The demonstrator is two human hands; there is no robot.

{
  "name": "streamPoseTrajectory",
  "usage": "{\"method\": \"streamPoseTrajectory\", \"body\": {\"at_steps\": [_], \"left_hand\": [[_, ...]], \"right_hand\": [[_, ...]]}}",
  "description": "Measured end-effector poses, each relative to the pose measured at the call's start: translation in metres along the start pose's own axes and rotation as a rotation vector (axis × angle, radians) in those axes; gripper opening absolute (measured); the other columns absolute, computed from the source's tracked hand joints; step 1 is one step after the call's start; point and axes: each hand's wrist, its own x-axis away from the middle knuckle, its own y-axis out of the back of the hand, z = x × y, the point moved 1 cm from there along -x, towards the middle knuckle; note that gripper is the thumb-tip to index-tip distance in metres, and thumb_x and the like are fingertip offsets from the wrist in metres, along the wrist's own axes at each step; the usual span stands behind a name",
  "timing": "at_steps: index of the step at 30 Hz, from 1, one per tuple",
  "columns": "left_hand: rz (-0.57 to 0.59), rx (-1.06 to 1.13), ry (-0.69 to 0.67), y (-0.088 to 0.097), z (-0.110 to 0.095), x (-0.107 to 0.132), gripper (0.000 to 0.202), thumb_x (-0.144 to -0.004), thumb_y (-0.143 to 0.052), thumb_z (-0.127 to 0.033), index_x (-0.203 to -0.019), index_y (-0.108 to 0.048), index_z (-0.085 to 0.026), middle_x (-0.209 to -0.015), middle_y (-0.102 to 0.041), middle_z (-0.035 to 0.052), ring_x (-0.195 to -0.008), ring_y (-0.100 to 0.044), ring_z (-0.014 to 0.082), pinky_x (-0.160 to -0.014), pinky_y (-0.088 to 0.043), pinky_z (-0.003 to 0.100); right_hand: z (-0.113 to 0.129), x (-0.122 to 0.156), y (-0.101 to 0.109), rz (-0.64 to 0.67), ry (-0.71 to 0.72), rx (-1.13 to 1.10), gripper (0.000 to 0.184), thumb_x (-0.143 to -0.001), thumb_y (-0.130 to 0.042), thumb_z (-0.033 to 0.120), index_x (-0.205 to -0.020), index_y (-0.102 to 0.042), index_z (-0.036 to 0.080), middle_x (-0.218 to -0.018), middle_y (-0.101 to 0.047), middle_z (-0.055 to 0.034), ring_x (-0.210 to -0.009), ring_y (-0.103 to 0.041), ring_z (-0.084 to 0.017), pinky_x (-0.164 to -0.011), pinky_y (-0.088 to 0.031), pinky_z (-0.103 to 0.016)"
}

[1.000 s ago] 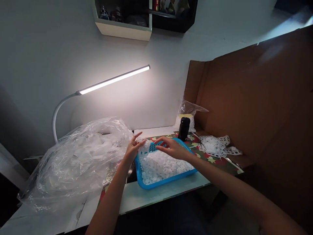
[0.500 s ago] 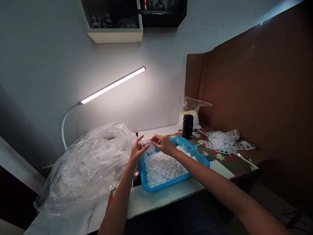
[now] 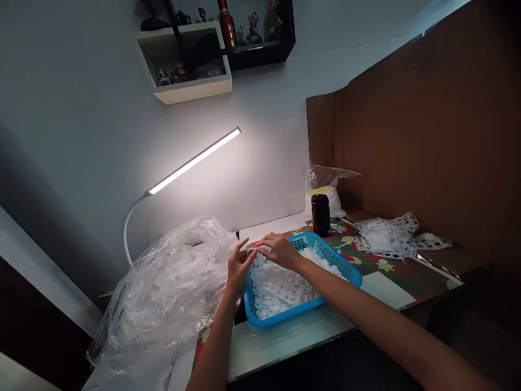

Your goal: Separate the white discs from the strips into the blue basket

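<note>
Over the back left corner of a blue plastic basket (image 3: 264,321), my two hands meet. My left hand (image 3: 239,265) pinches a thin white piece between thumb and fingertip, its index finger raised. My right hand (image 3: 280,251) comes in from the right, thumb and fingers closed on the same piece. It looks like a sheet punched with holes, but the fingers hide most of it. Below lie many small white discs (image 3: 268,309) in the basket, with a white sheet with round holes (image 3: 287,293) on top of them.
To the left spreads a large clear plastic bag (image 3: 163,293) of white material. A black jar (image 3: 321,216) stands behind the basket, before a clear bag (image 3: 336,202). Punched white sheets (image 3: 386,236) lie right, near a cardboard wall (image 3: 407,136). A lit lamp (image 3: 195,161) hangs above.
The camera view has tilted up and shifted left, so everything sits lower and further right. My hands stay together over the basket, and less of the white piece shows between them.
</note>
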Motion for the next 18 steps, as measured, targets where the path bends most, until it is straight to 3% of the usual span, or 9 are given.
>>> {"method": "streamPoseTrajectory", "body": {"at_steps": [6, 11, 18], "left_hand": [[0.077, -0.077, -0.020, 0.002, 0.002, 0.001, 0.068, -0.075, -0.071, -0.037, -0.135, -0.044, -0.018, -0.073, -0.067, 0.0000, -0.062, -0.057, 0.0113, -0.056, -0.043, 0.020], [0.156, -0.164, -0.042, 0.005, 0.005, 0.000, 0.062, -0.079, -0.067, -0.030, -0.135, -0.045, -0.019, -0.085, -0.069, 0.0039, -0.070, -0.059, 0.0124, -0.064, -0.045, 0.022], [0.222, -0.277, -0.082, 0.005, 0.002, 0.001, 0.050, -0.082, -0.064, -0.025, -0.129, -0.049, -0.017, -0.085, -0.066, 0.0022, -0.068, -0.057, 0.0112, -0.065, -0.046, 0.025]], "right_hand": [[-0.006, 0.000, -0.005, 0.049, -0.008, 0.038, 0.018, -0.093, -0.054, 0.027, -0.105, -0.061, 0.015, -0.106, -0.064, -0.0061, -0.091, -0.063, -0.018, -0.081, -0.053, -0.038], [-0.009, 0.003, -0.005, 0.102, -0.033, 0.048, 0.019, -0.093, -0.054, 0.028, -0.106, -0.061, 0.015, -0.106, -0.064, -0.0063, -0.089, -0.063, -0.018, -0.079, -0.053, -0.037], [-0.010, 0.004, -0.004, 0.210, -0.059, 0.037, 0.019, -0.093, -0.054, 0.029, -0.105, -0.061, 0.014, -0.100, -0.065, -0.0051, -0.083, -0.064, -0.016, -0.074, -0.054, -0.035]]}}
